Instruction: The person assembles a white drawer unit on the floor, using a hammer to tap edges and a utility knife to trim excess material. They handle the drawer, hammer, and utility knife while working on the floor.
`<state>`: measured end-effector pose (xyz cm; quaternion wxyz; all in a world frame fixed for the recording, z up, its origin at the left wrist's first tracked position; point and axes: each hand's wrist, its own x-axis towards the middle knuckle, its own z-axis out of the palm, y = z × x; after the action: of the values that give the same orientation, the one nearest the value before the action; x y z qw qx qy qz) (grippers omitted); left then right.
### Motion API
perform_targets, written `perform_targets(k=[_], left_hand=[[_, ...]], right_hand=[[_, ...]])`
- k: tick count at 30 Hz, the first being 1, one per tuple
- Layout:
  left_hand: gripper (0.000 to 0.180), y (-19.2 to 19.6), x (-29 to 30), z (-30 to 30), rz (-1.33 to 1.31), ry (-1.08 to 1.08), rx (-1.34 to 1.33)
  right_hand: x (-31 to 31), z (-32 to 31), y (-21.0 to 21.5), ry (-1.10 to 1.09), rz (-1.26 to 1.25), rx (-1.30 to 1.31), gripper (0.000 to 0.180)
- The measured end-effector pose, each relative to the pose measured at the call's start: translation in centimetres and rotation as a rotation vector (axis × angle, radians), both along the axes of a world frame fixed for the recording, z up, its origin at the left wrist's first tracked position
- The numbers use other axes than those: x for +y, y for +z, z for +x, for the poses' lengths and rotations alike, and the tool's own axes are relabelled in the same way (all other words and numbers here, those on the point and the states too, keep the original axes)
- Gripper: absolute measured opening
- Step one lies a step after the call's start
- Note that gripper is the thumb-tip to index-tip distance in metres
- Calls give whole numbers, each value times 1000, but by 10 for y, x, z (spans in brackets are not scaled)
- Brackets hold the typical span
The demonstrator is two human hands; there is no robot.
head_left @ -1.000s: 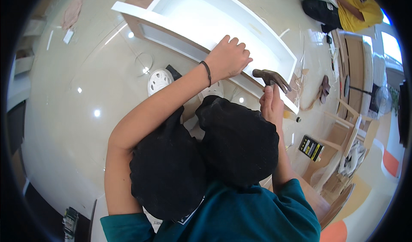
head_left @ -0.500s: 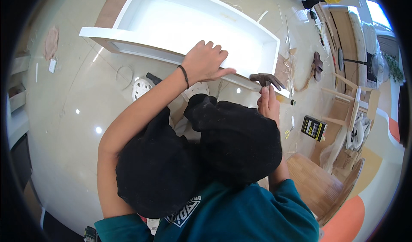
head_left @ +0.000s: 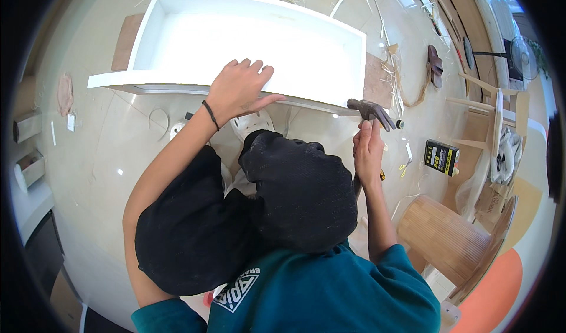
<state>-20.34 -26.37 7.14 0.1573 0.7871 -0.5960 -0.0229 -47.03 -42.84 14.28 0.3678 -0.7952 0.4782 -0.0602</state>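
We're likely steadying white rectangular box [head_left: 295,61], left hand [head_left: 240,88] now thumb-spread | right hand [head_left: 369,150] gripping brown metal hammer [head_left: 370,110] at its corner

White lettering stands on the teal shirt [head_left: 330,286] of the person: large capital and small characters fill a white, slanted, diamond-like print [head_left: 237,293], and a short line of smaller white capitals runs along its upper side, cut off by a fold of the cloth. On the floor to the right, a black box [head_left: 437,156] bears print on its upward face, with bold characters, a few lines of smaller type and little yellow marks; the finest lines are too small to read. Farther right, a piece of brown packaging [head_left: 493,204] below a white plastic bag [head_left: 506,155] carries a line of dark letters, tilted and blurred toward the curved rim of the view.
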Motion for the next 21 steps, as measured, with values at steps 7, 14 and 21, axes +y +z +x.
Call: perform_targets(k=[7, 14, 21], left_hand=[[55, 0, 0, 0, 18, -9, -58], [54, 1, 0, -1, 45, -10, -56], [55, -2, 0, -1, 32, -16, -76]], right_hand=[[-24, -18, -3, 44, -120, 22, 46], [-38, -35, -3, -58, -64, 93, 49], [-53, -55, -5, -132, -70, 38, 50]])
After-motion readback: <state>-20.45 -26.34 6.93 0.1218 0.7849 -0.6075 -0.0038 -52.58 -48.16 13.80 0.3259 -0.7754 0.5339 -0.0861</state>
